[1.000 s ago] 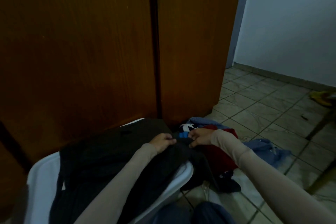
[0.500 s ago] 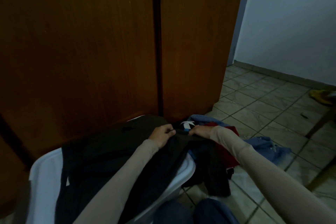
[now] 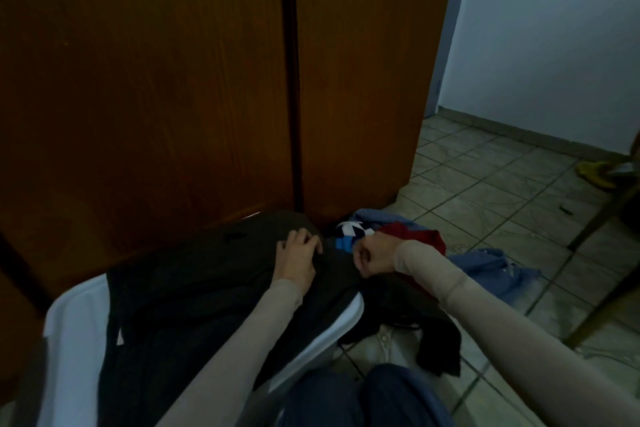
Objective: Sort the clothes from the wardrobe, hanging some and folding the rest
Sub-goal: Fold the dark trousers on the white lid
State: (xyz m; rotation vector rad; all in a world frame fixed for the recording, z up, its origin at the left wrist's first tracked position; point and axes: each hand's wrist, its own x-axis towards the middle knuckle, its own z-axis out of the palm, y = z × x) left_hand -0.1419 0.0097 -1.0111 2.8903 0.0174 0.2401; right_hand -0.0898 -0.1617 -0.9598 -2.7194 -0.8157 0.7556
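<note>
Garment (image 3: 194, 274) under both hands' fingers (image 3: 304, 241)

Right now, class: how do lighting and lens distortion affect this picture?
Head view: dim overall, so the dark garment loses its folds; the pale wall is brightest; the wide lens bends the wardrobe edges; both hands stay fairly sharp.

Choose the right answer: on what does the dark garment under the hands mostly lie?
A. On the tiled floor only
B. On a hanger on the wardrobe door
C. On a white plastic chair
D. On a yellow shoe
C: the dark garment is spread over the white chair, with the left hand flat on it and one end hanging off the edge.
</note>
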